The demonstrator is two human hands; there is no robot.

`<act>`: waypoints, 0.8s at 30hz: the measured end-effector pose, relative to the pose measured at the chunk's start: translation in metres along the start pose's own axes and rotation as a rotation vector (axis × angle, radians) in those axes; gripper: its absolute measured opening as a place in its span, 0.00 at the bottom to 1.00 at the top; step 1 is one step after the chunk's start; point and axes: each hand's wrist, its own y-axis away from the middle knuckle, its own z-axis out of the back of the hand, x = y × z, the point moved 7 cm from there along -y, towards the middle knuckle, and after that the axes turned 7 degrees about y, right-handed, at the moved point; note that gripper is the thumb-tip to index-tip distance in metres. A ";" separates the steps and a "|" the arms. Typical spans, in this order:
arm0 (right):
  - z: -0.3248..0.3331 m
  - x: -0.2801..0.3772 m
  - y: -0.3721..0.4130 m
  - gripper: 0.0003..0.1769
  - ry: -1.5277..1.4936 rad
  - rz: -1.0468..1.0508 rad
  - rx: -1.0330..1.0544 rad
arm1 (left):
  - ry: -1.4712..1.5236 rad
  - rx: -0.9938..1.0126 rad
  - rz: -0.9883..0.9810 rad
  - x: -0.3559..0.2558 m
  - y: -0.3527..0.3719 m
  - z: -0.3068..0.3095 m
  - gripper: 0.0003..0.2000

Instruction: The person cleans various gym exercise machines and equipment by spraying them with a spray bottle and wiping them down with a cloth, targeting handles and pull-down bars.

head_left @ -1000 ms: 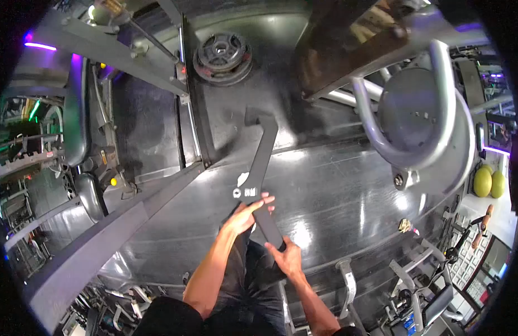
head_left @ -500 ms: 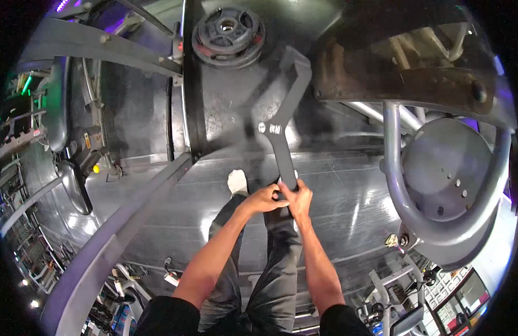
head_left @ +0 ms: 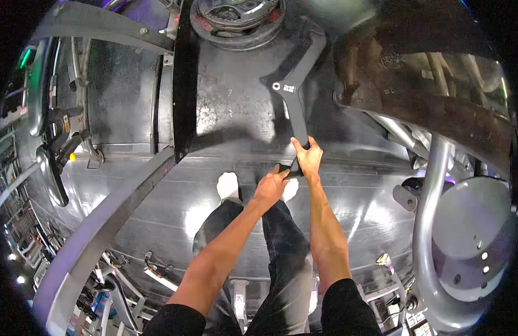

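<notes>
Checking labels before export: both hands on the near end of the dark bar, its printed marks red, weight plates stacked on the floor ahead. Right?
One error: the printed marks are white, not red, as the head view shows. The rest holds: left hand and right hand on the near end of the dark bar, weight plates stacked on the floor ahead.

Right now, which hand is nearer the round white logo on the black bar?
Right hand: on the black bar, below the white logo. Left hand: farther away, at the bar's lower end.
</notes>
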 end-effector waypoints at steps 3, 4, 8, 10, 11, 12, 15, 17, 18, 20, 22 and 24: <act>-0.017 -0.009 -0.019 0.22 -0.024 -0.048 0.015 | 0.009 -0.007 -0.047 0.010 -0.024 0.002 0.19; -0.021 -0.012 -0.025 0.23 -0.052 -0.022 -0.013 | 0.007 -0.006 -0.046 0.015 -0.031 0.000 0.19; -0.037 -0.023 -0.046 0.25 -0.063 0.030 -0.069 | -0.079 -0.021 -0.098 0.028 -0.059 -0.002 0.18; -0.039 -0.028 -0.048 0.25 -0.074 0.020 -0.033 | -0.141 0.031 -0.111 0.036 -0.067 -0.011 0.18; -0.042 -0.031 -0.051 0.26 -0.092 0.030 0.002 | -0.272 0.078 -0.133 0.038 -0.074 -0.015 0.19; -0.046 -0.034 -0.055 0.26 -0.069 0.026 0.056 | -0.404 0.118 -0.156 0.040 -0.078 -0.018 0.19; -0.055 -0.041 -0.068 0.29 0.041 0.008 0.113 | -0.565 0.056 -0.264 0.056 -0.095 -0.027 0.21; -0.060 -0.042 -0.077 0.31 0.012 -0.005 0.088 | -0.579 0.007 -0.320 0.060 -0.106 -0.028 0.21; -0.061 -0.041 -0.081 0.33 -0.019 -0.021 0.067 | -0.593 -0.041 -0.372 0.057 -0.110 -0.024 0.21; -0.066 -0.037 -0.096 0.35 -0.034 -0.022 0.073 | -0.593 -0.056 -0.366 0.054 -0.124 -0.015 0.21; -0.071 -0.038 -0.120 0.41 0.054 -0.053 0.038 | -0.597 -0.085 -0.363 0.041 -0.139 -0.001 0.21; -0.072 -0.032 -0.140 0.42 0.051 -0.078 0.053 | -0.606 -0.095 -0.371 0.037 -0.154 0.012 0.24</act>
